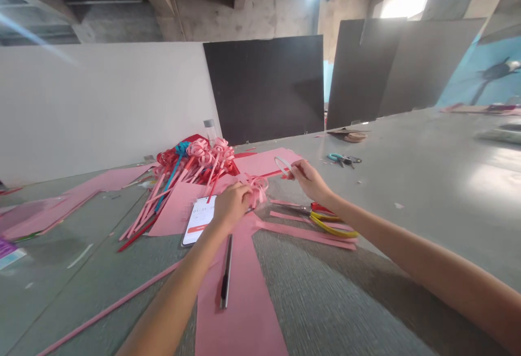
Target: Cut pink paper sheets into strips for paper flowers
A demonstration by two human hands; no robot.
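My left hand is closed around the base of a pink curled paper-strip flower, above the pink paper. Pinched in my right hand is a thin whitish ring that looks like a narrow roll of tape. Scissors with red and yellow handles lie under my right forearm, on several pink paper strips. A phone with a lit screen is partly hidden behind my left hand. Nearer to me, a slim dark pen-like tool rests on a pink paper sheet.
A heap of pink, red and blue paper flowers on sticks lies at the back left, before a clear bottle. Blue-handled pliers lie at the right. A long pink stick crosses the lower left. More pink sheets lie far left.
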